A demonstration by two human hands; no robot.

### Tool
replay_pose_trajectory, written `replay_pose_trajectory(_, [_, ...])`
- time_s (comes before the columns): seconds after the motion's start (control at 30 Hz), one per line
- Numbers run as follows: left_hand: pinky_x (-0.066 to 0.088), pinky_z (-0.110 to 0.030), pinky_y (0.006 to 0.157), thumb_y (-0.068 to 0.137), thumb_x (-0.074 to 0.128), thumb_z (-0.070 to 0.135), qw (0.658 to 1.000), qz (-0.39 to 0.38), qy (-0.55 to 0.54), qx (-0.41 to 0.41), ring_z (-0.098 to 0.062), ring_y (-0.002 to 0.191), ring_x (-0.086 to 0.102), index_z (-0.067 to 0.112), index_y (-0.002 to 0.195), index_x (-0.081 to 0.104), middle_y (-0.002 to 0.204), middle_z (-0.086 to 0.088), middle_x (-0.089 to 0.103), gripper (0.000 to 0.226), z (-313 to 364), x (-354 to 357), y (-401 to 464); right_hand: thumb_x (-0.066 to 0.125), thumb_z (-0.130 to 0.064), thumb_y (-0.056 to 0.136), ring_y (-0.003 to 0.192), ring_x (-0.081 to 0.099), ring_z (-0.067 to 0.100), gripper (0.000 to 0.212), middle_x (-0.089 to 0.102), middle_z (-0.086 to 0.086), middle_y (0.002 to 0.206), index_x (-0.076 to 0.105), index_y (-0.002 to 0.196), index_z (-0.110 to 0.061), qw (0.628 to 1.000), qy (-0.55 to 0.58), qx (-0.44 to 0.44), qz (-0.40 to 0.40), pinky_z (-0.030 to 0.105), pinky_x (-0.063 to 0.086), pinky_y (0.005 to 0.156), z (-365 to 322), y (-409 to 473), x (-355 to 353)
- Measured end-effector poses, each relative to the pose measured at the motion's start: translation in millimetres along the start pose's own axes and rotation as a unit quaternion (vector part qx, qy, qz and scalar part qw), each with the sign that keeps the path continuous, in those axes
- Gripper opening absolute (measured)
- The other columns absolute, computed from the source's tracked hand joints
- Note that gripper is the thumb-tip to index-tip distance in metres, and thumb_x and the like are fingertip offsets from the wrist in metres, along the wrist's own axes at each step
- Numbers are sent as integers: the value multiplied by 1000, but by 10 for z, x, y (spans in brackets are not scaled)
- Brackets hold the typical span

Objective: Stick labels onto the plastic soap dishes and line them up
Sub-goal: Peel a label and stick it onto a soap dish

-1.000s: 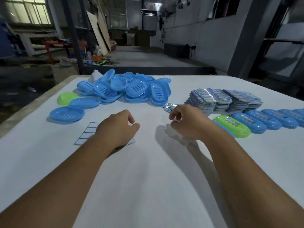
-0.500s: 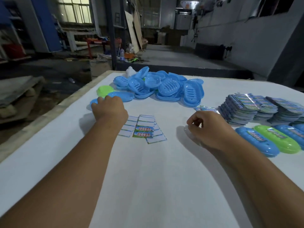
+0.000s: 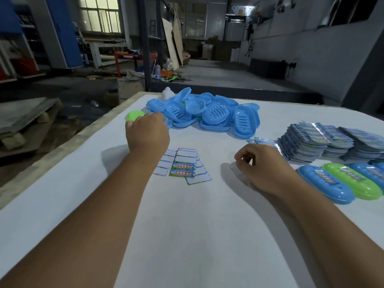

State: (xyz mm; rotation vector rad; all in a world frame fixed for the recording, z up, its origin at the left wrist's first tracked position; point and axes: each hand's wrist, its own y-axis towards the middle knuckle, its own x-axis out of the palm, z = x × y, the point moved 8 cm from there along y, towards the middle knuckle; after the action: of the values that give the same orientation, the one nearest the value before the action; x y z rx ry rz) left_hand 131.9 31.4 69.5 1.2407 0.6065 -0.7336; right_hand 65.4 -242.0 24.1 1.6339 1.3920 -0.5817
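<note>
**Reaching for the next dish, left hand now at the pile**

Reaching out: left hand has moved off the label sheets and forward to the near-left edge of the blue dish pile, just beside the green dish. Fingers are hidden behind the knuckles, so I can't tell whether it's gripping a dish yet or just touching.

Right hand has barely shifted. It rests on the desk, fingers curled, thumb and forefinger pinched together. Possibly holding a peeled label, too small to confirm.

Sheets are now uncovered: two printed labels left on the middle one, the rest blank backing.

Labelled dishes sit in a row at right, blue then green, touching side by side. Packet stacks sit behind them.

Read: the pick of an unlabelled dish is under way; sticking comes next, and most of the pile is still undone.
</note>
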Motion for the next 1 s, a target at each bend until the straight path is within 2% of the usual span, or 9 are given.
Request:
replay_pose_trajectory(0.07, [41,-30,71,101,54,27,987,46,-155,20,-19,83,62,15,111,66,96,-1,69,19,110,-147,-38,64,-27,91,74,56,1,11,64,-19,83,64,92,-38,1000,12,3,11,17,39,66,-7,-7,-2])
replay_pose_trajectory(0.17, [46,-13,67,100,56,27,933,6,-360,-18,0,74,61,18,102,66,88,10,66,13,221,-152,-77,67,-40,90,78,54,3,18,60,-17,92,62,107,-38,999,13,15,39,27,40,71,2,4,-33])
replay_pose_trajectory(0.3, [62,-36,79,98,62,22,819,-165,-536,-124,-19,81,73,14,92,70,91,-4,75,13,447,145,-261,75,-56,81,101,54,7,66,53,-10,119,50,138,-36,995,51,5,91,32,45,90,-21,-16,-132])
replay_pose_trajectory(0.37, [63,-35,71,97,63,18,773,-233,-573,-144,-21,76,75,15,87,71,91,-10,76,14,595,227,-421,77,-59,78,122,51,12,80,49,-8,137,40,146,-39,995,65,-5,81,36,45,103,-44,-26,-114])
replay_pose_trajectory(0.43, [62,-30,65,98,63,17,757,-274,-578,-131,-21,75,76,14,85,71,85,-10,78,16,723,254,-539,78,-58,78,131,47,11,84,47,-9,146,37,149,-41,995,79,-15,59,35,42,108,-59,-22,-70])
replay_pose_trajectory(0.63, [59,-25,59,100,60,14,694,-337,-614,-166,-15,69,75,3,95,68,78,-9,77,15,859,300,-693,73,-57,84,122,52,3,69,53,-24,130,47,144,-37,997,76,-30,10,24,40,99,-33,5,18])
replay_pose_trajectory(0.9, [61,-26,60,101,59,15,692,-363,-591,-201,-17,70,76,-4,108,65,92,-17,76,21,821,355,-732,61,-73,80,119,54,11,70,58,-11,135,44,142,-44,998,43,-35,-36,32,46,98,-23,15,113])
replay_pose_trajectory(0.97, [62,-28,63,101,59,17,719,-363,-564,-183,-16,65,74,-3,105,68,79,-13,75,22,800,353,-714,55,-79,72,118,54,14,76,58,-8,132,45,140,-46,998,41,-29,-43,38,47,100,-23,13,125])
replay_pose_trajectory(1.0, [62,-30,67,101,59,21,757,-356,-526,-156,-16,62,72,0,101,70,71,-10,74,24,773,343,-687,57,-78,72,118,54,15,74,58,-7,131,46,139,-46,998,39,-26,-43,38,47,100,-18,14,125])
